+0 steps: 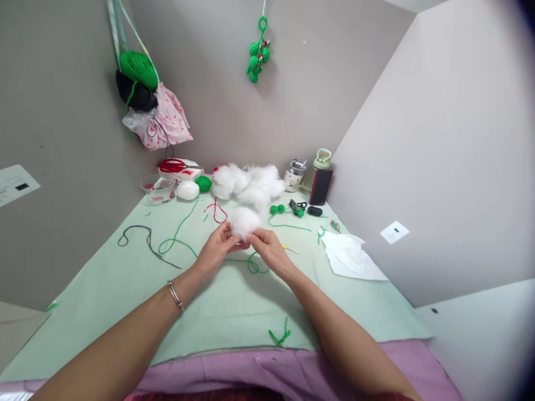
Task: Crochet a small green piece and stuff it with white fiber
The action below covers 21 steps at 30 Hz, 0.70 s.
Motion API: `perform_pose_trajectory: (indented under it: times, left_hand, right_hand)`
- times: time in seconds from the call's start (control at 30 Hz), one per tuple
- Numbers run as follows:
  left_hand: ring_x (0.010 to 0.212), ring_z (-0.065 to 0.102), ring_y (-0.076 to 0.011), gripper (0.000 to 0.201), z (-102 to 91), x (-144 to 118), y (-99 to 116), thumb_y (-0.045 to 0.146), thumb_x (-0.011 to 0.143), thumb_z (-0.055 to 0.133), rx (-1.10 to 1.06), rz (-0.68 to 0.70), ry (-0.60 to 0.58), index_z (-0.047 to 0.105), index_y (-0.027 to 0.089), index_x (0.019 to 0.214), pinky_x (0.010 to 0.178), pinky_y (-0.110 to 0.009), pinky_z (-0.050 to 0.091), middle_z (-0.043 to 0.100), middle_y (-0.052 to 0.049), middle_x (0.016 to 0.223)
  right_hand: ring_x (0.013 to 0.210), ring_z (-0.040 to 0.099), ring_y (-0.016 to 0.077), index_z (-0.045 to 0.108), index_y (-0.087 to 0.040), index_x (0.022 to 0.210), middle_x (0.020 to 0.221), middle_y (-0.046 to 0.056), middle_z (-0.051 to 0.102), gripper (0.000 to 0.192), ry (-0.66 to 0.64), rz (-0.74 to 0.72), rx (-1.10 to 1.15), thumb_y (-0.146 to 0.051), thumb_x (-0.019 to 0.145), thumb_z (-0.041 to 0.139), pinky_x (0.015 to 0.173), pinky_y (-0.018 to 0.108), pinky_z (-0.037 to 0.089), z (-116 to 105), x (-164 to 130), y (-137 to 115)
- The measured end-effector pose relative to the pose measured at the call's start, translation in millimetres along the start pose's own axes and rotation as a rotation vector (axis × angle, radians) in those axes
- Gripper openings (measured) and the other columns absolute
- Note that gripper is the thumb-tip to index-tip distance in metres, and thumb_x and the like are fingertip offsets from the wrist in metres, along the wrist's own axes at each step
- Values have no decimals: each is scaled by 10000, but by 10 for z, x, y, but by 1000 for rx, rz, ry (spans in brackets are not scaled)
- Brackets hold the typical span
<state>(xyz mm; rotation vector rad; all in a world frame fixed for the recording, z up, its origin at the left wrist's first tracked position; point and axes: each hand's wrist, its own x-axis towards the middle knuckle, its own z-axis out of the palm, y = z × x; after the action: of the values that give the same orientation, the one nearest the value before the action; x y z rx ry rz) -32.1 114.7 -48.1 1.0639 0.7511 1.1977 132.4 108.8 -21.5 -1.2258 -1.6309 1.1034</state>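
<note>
Left hand and right hand both pinch one white stuffing tuft; two small green balls lie beyond

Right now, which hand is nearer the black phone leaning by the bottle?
Right. The right hand sits below-left of the black phone; the left hand lies farther left, across the small stuffing tuft both hands pinch.

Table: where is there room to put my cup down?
Bare green table lies below the black cord, left of the left hand. More lies between the hands and the near edge. The back, around the white stuffing pile, is crowded.
</note>
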Motion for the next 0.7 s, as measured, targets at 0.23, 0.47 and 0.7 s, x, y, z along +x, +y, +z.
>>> perform_pose_trajectory:
  times: [0.23,0.47,0.7]
  left_hand:
    - [834,699,-178,273,-71,55,-80,219,874,783,83,7,133,686,165,1123,759,-320,598,737,-20,967]
    - [970,719,-222,285,-126,52,-125,311,1007,706,196,41,226,674,160,1246,825,-403,635,714,-83,1195]
    - [974,726,-225,326,-150,75,-144,349,1019,690,115,-79,152,666,165,1287,824,-411,642,716,-94,1217]
  right_hand:
    - [586,341,140,489,-236,628,559,-55,397,295,-106,-48,-130,-335,873,620,584,295,227,106,-104,-8]
    - [578,316,129,594,-221,719,600,-58,409,290,-156,-38,-77,-423,927,592,564,284,242,141,-103,7]
    - [732,479,167,755,-217,725,753,3,590,243,-44,-58,8,-438,827,757,684,289,368,-10,26,83]
